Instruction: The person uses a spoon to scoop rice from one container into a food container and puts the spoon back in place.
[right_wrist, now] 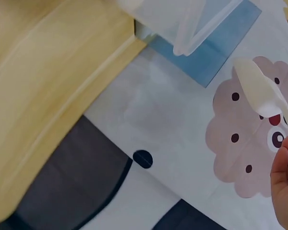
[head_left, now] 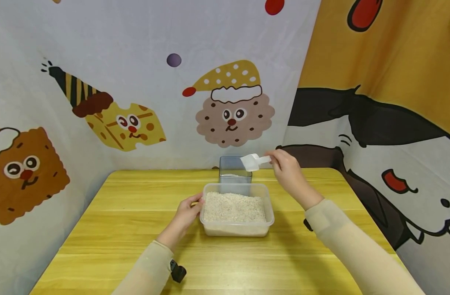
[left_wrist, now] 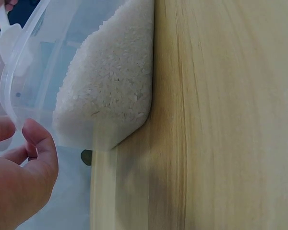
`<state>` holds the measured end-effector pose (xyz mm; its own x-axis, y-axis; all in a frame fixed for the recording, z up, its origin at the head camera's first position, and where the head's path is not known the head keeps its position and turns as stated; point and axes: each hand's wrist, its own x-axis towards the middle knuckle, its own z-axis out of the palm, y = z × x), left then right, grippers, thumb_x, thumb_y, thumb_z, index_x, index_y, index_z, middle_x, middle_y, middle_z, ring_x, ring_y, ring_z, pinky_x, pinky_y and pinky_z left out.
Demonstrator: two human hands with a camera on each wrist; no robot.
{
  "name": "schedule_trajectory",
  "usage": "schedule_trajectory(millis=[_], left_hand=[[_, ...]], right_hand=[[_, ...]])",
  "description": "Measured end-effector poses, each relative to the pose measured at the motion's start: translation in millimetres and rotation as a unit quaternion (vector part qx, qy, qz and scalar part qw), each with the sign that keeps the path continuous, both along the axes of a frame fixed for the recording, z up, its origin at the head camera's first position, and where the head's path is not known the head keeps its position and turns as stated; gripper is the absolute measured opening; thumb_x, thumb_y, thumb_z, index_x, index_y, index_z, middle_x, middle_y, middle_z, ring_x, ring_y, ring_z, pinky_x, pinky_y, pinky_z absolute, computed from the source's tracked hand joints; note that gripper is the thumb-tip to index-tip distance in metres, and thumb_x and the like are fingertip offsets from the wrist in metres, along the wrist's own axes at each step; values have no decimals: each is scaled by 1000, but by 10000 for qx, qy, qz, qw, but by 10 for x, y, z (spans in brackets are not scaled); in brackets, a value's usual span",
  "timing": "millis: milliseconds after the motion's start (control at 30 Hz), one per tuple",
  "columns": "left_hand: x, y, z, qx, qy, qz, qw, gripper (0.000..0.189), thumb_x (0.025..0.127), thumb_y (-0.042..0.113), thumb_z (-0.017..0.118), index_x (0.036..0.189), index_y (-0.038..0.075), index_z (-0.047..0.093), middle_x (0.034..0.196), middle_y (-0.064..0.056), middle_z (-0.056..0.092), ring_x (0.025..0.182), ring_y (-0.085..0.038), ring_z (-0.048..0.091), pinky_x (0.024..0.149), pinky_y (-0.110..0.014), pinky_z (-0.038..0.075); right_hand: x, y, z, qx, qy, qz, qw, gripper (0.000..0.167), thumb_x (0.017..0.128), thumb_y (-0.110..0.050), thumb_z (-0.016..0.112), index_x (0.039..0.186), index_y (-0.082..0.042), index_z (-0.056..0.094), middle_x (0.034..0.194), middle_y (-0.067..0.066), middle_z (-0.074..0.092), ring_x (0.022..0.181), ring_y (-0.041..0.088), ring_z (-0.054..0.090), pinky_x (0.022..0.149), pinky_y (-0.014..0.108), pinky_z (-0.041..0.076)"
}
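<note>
My right hand (head_left: 286,169) pinches the handle of a white scoop (head_left: 250,162), its bowl raised and tilted over the right edge of a bluish clear bin (head_left: 236,179). Some white grain shows low inside that bin. In front of it stands a clear plastic tub (head_left: 235,230) holding a bed of rice (head_left: 234,208), heaped toward the near side. With thumb and fingers my left hand (left_wrist: 29,163) grips the rim of this tub at its left side. In the right wrist view the scoop (right_wrist: 259,88) hangs in the air, well above the table.
Both containers stand on a yellow wood-grain table (head_left: 136,229), the bin near its back edge. Right behind the table hangs a curtain (head_left: 147,82) printed with cartoon figures, which also closes in the left and right sides.
</note>
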<state>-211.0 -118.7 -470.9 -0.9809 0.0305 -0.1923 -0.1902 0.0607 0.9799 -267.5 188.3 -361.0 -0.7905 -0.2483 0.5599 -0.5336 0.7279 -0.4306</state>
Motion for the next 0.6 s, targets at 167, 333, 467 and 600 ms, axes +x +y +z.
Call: schedule_trajectory(millis=[167,333,467,600], left_hand=[[-7,-5,-13,10,17,-11,10000,42,98,11,50,138,0,46,122,-16,48,99,-22,56,73,-25,50],[-14,-10,-23,37,-3,-6,10000,41,98,11,51,138,1,46,124,-16,48,101,-24,55,74,-26,49],[-19,-12,-34,38,5,-9,10000,42,98,12,51,138,1,47,125,-16,47,101,-24,55,74,-26,49],[-22,-10,-42,36,34,-12,10000,41,98,11,51,138,0,47,124,-17,47,99,-22,55,74,-25,49]], right_hand=[[-26,22,-16,-1030,-540,-296,9928,24,100,-13,45,107,-4,67,88,13,65,73,21,61,59,23,49],[-43,68,-45,-2555,-1715,-312,9510,28,101,-15,45,112,4,63,81,13,65,67,13,60,61,18,50],[-43,95,-103,-3646,-2936,-301,8831,34,103,-16,40,121,8,54,77,1,62,66,6,56,65,19,51],[-27,105,-155,-4115,-3592,-343,8369,35,103,-16,36,125,7,50,76,-4,60,68,6,55,64,18,49]])
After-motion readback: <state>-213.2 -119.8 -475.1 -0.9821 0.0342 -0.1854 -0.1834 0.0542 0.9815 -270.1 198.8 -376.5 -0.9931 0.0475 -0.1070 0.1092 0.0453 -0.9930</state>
